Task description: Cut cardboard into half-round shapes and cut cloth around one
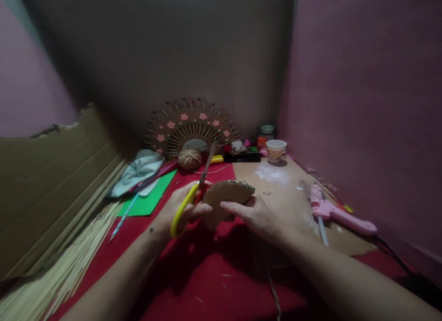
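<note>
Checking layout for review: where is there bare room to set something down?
Mostly bare: red cloth beneath the held half-round brown cardboard; tan cardboard sheet left of the pink glue gun, partly smudged. Crowded: the back, around the flowered brown fan and beige twine ball.

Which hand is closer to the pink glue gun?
Right. The right hand, holding the cardboard piece, is left of the pink glue gun; the left hand, with the scissors, is farther left.

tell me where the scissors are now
In the head view, the scissors are just left of centre in the left hand, blades pointing up, just left of the cardboard.
</note>
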{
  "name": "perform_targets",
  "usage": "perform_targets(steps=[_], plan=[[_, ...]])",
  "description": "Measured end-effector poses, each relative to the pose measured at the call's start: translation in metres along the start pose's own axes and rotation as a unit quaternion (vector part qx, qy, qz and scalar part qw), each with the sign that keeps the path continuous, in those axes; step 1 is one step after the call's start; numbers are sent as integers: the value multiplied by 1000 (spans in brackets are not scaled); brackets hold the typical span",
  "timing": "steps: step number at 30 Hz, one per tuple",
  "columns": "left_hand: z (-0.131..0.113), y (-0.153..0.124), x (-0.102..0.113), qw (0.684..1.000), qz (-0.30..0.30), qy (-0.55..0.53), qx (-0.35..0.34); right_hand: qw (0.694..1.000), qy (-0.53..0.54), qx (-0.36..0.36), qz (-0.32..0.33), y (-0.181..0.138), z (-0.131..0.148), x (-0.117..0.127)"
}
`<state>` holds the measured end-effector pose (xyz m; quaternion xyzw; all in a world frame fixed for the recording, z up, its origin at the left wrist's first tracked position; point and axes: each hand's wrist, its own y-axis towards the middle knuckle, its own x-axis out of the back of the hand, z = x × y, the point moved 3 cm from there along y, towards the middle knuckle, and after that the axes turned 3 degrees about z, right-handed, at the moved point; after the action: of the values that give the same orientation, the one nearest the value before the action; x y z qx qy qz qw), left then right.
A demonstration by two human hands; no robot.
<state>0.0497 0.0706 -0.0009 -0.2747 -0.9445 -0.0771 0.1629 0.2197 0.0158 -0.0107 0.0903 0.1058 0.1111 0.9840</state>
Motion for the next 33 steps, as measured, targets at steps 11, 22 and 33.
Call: perform_targets(steps=[11, 22, 33], plan=[[4, -2, -6, 993, -4, -118, -14, 968, 233, -95, -3, 13, -19, 12], [-4, -4, -24, 956, 38, -291, 24, 914, 352, -197, -35, 15, -29, 19], [-6, -7, -31, 968, 82, -235, 20, 930, 318, -185, -17, 15, -32, 14]])
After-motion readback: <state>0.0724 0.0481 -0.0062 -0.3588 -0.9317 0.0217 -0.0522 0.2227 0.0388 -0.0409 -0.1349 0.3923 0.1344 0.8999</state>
